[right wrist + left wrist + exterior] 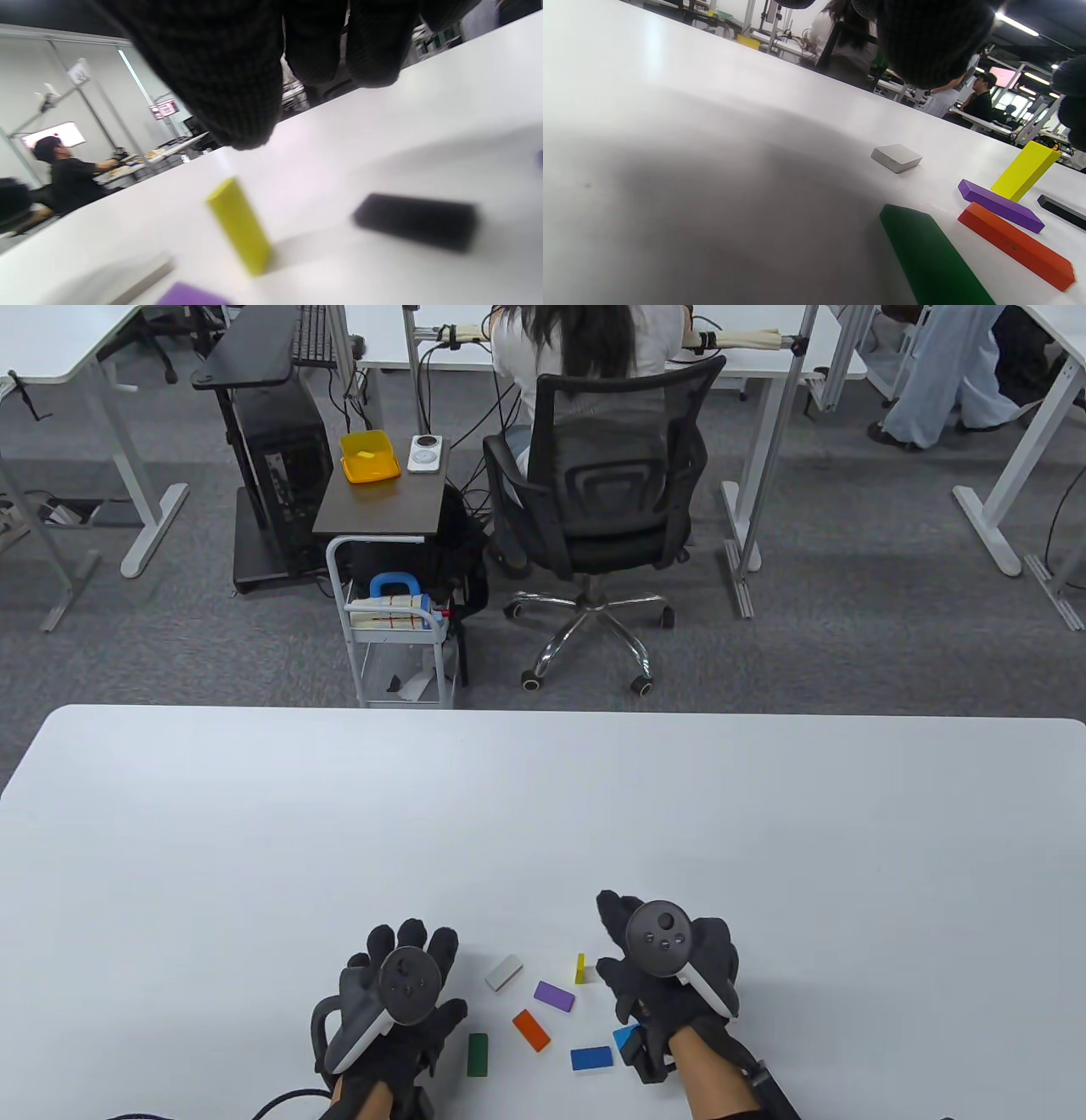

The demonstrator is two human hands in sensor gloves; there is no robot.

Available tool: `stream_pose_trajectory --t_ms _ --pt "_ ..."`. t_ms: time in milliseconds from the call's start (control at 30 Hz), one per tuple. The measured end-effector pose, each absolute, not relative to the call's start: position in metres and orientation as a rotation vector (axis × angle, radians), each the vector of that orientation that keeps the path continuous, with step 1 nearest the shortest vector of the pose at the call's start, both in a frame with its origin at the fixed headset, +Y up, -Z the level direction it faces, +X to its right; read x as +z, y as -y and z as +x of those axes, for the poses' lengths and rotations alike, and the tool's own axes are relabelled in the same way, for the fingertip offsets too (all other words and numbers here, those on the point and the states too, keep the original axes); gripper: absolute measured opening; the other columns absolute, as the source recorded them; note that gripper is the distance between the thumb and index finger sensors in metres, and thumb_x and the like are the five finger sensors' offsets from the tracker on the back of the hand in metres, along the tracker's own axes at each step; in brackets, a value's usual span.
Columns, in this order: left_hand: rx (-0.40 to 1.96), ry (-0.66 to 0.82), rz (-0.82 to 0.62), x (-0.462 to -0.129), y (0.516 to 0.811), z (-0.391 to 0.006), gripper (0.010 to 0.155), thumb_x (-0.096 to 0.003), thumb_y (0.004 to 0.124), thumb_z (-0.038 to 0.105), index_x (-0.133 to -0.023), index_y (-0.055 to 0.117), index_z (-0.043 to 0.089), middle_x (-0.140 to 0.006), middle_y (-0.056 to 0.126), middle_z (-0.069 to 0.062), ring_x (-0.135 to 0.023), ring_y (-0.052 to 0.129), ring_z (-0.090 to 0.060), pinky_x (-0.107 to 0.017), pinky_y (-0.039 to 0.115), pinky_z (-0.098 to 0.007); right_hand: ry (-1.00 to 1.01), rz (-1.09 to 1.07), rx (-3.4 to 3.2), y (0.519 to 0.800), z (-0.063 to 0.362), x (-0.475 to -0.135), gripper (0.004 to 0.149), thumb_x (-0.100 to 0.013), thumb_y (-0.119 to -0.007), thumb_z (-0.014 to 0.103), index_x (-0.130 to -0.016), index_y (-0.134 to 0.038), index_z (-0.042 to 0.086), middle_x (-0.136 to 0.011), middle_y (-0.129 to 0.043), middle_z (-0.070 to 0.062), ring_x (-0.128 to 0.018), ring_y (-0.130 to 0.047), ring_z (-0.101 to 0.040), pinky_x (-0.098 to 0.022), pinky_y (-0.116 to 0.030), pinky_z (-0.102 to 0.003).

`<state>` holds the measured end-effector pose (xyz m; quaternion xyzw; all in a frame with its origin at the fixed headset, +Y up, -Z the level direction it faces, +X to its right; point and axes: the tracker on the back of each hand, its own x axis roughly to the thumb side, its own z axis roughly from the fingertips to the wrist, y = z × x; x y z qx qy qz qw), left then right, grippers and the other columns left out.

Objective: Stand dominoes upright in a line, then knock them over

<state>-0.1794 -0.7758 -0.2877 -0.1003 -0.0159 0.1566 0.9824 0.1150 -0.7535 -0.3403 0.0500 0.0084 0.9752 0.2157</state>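
Note:
A yellow domino [580, 969] stands upright just left of my right hand [615, 942]; the right wrist view shows that hand's fingertips [237, 97] hanging above the yellow domino [239, 224], apart from it, holding nothing. Lying flat between the hands are a white domino [503, 972], a purple one [554, 996], an orange one [531, 1030], a green one [478, 1054] and a blue one [591, 1058]. A light blue domino [626, 1037] shows partly under my right wrist. A black domino [415, 226] lies flat beside the yellow one. My left hand [407, 942] rests with spread fingers left of the pile, empty.
The white table [543, 814] stretches wide beyond the hands. Past its far edge stand a small cart [399, 645] and an office chair [602, 500] with a person seated, back turned.

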Motion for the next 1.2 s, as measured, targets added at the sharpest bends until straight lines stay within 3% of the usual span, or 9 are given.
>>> stream_pose_trajectory --t_ms 333,400,567,667,833,1000,1200 --pt "0.305 0.035 -0.212 -0.286 0.777 -0.178 0.079 -0.0393 0.082 0.050 -0.105 0.038 0.040 -0.123 0.032 -0.007 -0.110 0.024 -0.046 -0.081 0.033 -0.065 -0.171 0.108 3.058 0.789 0.098 -0.342 0.075 -0.035 -0.098 0.032 -0.102 -0.067 0.019 -0.090 -0.088 -0.011 -0.094 -0.074 -0.047 -0.070 -0.048 -0.069" --pt "0.305 0.033 -0.215 -0.287 0.777 -0.178 0.079 -0.0394 0.082 0.050 -0.105 0.038 0.040 -0.123 0.032 -0.007 -0.110 0.024 -0.046 -0.081 0.033 -0.065 -0.216 0.114 3.113 0.797 0.094 -0.343 0.073 -0.035 -0.097 0.031 -0.101 -0.068 0.018 -0.087 -0.091 -0.011 -0.093 -0.075 -0.046 -0.071 -0.048 -0.063" --pt "0.302 0.031 -0.220 -0.287 0.778 -0.177 0.079 -0.0392 0.082 0.050 -0.105 0.038 0.040 -0.123 0.032 -0.007 -0.110 0.024 -0.046 -0.081 0.033 -0.065 -0.146 0.118 3.151 0.797 0.086 -0.343 0.067 -0.035 -0.098 0.025 -0.097 -0.074 0.017 -0.079 -0.097 -0.010 -0.088 -0.085 -0.039 -0.071 -0.054 -0.060" --pt "0.290 0.032 -0.221 -0.287 0.778 -0.177 0.078 -0.0401 0.082 0.047 -0.105 0.039 0.039 -0.122 0.032 -0.007 -0.110 0.025 -0.046 -0.081 0.033 -0.065 -0.102 0.100 3.150 0.798 0.086 -0.343 0.073 -0.034 -0.099 0.026 -0.099 -0.069 0.014 -0.074 -0.099 -0.007 -0.083 -0.092 -0.034 -0.071 -0.061 -0.056" --pt "0.296 0.033 -0.217 -0.287 0.778 -0.177 0.077 -0.0403 0.081 0.047 -0.105 0.039 0.040 -0.123 0.032 -0.007 -0.110 0.025 -0.046 -0.081 0.033 -0.065 -0.127 0.088 3.072 0.798 0.097 -0.343 0.074 -0.034 -0.099 0.030 -0.100 -0.068 0.017 -0.075 -0.096 -0.010 -0.079 -0.093 -0.037 -0.070 -0.060 -0.062" --pt "0.298 0.036 -0.216 -0.287 0.778 -0.177 0.077 -0.0404 0.081 0.047 -0.105 0.039 0.040 -0.122 0.033 -0.006 -0.110 0.025 -0.046 -0.081 0.033 -0.065 -0.024 0.057 2.969 0.783 0.110 -0.341 0.066 -0.039 -0.091 0.032 -0.101 -0.068 0.026 -0.082 -0.086 -0.012 -0.068 -0.097 -0.034 -0.068 -0.063 -0.062" --pt "0.304 0.038 -0.220 -0.288 0.780 -0.177 0.077 -0.0406 0.081 0.047 -0.105 0.039 0.040 -0.122 0.033 -0.007 -0.110 0.027 -0.047 -0.081 0.035 -0.064 0.016 0.084 2.925 0.770 0.115 -0.337 0.052 -0.039 -0.091 0.034 -0.089 -0.085 0.024 -0.078 -0.089 -0.013 -0.063 -0.100 -0.033 -0.066 -0.069 -0.059"
